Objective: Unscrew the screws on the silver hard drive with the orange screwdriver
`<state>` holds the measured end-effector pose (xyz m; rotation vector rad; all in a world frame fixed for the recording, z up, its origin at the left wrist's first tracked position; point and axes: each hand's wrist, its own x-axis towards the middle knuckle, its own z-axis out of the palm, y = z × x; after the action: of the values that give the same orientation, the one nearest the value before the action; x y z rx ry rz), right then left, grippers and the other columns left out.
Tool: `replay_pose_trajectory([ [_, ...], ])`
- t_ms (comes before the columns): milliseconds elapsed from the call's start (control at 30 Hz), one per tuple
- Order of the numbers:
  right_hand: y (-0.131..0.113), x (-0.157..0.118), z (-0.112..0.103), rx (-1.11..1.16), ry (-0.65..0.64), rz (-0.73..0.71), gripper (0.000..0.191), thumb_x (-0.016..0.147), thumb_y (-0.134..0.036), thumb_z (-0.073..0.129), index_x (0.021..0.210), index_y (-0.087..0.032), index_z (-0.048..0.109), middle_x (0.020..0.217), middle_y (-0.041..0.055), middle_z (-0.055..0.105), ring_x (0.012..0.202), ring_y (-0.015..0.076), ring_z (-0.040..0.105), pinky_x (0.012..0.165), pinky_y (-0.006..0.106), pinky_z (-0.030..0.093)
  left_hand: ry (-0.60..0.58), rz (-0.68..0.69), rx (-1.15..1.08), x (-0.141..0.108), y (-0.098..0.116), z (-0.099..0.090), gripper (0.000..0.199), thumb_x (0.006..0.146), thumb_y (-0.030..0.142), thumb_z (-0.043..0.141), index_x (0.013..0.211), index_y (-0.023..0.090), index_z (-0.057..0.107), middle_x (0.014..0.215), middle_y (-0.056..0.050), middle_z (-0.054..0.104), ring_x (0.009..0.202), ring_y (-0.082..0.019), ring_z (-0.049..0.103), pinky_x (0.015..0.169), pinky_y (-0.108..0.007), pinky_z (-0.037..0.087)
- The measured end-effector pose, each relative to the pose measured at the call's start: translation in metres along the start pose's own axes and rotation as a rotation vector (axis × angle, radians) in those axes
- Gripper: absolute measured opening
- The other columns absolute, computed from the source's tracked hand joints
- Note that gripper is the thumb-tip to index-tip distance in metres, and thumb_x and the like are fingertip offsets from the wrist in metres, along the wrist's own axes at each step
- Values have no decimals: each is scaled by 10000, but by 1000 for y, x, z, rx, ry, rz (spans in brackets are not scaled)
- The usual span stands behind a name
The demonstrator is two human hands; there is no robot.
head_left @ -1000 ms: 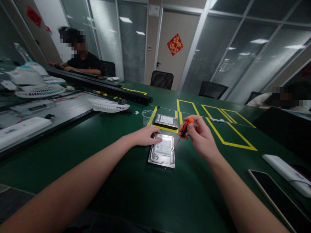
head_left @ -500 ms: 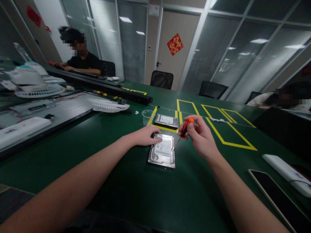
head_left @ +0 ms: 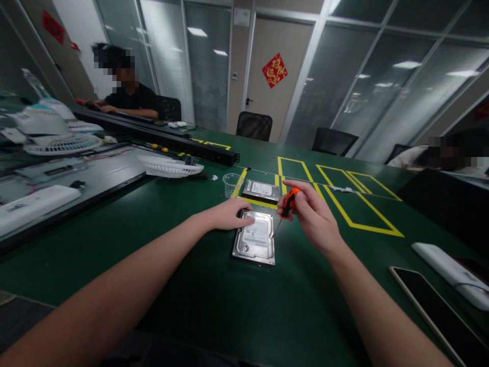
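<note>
A silver hard drive (head_left: 256, 242) with a label lies flat on the green table in front of me. My left hand (head_left: 233, 214) grips its far left corner, thumb on top of the label and fingers curled over the far edge. My right hand (head_left: 311, 211) is closed round the orange and black handle of a screwdriver (head_left: 290, 203). The thin shaft slants down and left, its tip at the drive's right edge. Whether the tip sits in a screw is too small to tell. A second hard drive (head_left: 262, 189) lies just beyond, inside a yellow tape frame.
A clear plastic cup (head_left: 231, 186) stands left of the second drive. White fan parts (head_left: 170, 166), a large panel (head_left: 110, 171) and long black bars (head_left: 198, 149) fill the left. A phone (head_left: 431, 311) and a white power strip (head_left: 451, 275) lie right. Two people sit across the table.
My right hand and the screwdriver handle have shifted slightly left, and the handle stands a little more upright. My left hand and the hard drive have stayed in place.
</note>
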<state>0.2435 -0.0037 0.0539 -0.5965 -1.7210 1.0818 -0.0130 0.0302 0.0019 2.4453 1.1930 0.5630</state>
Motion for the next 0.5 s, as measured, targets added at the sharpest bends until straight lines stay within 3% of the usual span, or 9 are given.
replay_pose_trajectory([
  [267,-1,0,1,58,38,-46,151,995,-347,640,1119,-261,639,1085,54,702,924,194,703,875,395,555,-3,-12,-2,0,0,-1,408,933,520,604,1172,199,680,1186,-96,703,1063,-256,644,911,-357,475],
  [500,-1,0,10,213,67,-17,179,969,-282,673,1148,-291,676,971,22,648,804,149,625,710,305,511,0,16,1,1,-1,1,407,932,513,599,1144,177,686,1148,-105,712,1039,-256,653,898,-349,481],
])
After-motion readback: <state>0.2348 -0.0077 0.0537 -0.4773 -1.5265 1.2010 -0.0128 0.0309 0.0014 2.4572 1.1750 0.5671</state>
